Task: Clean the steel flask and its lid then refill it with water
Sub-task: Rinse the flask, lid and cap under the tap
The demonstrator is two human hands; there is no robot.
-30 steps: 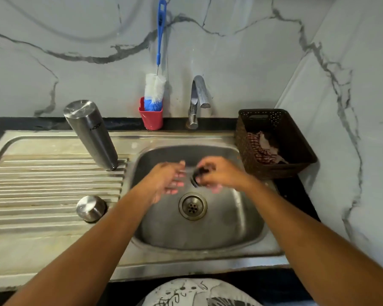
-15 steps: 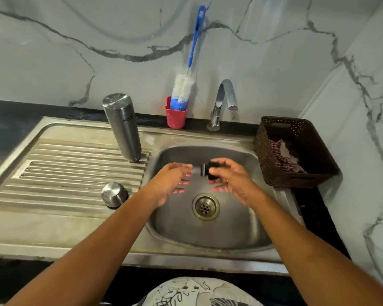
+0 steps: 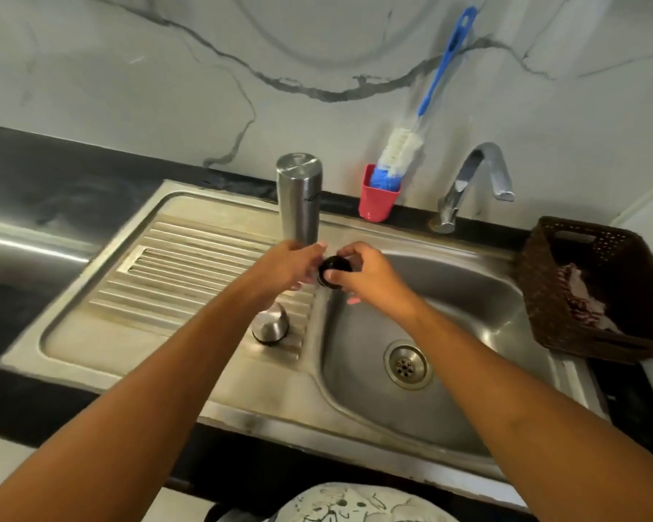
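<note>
The steel flask [image 3: 298,197] stands mouth down on the ribbed drainboard [image 3: 189,265], just behind my hands. Its rounded steel cap [image 3: 270,325] lies on the drainboard near the basin's left rim, partly hidden by my left forearm. My right hand [image 3: 366,275] pinches a small black inner lid [image 3: 334,271] over the basin's left edge. My left hand [image 3: 289,265] is beside it with its fingers stretched out, the fingertips at the lid's left side.
The sink basin [image 3: 468,303] with its drain [image 3: 408,365] lies to the right, and no water runs from the tap [image 3: 475,178] behind it. A red cup [image 3: 377,194] holds a blue bottle brush [image 3: 430,96]. A brown basket [image 3: 596,258] with a cloth [image 3: 581,295] sits at the right.
Both hands moved left from above the drain to the basin's left edge with the black lid. My left hand has closed in on the lid. The camera swung left.
</note>
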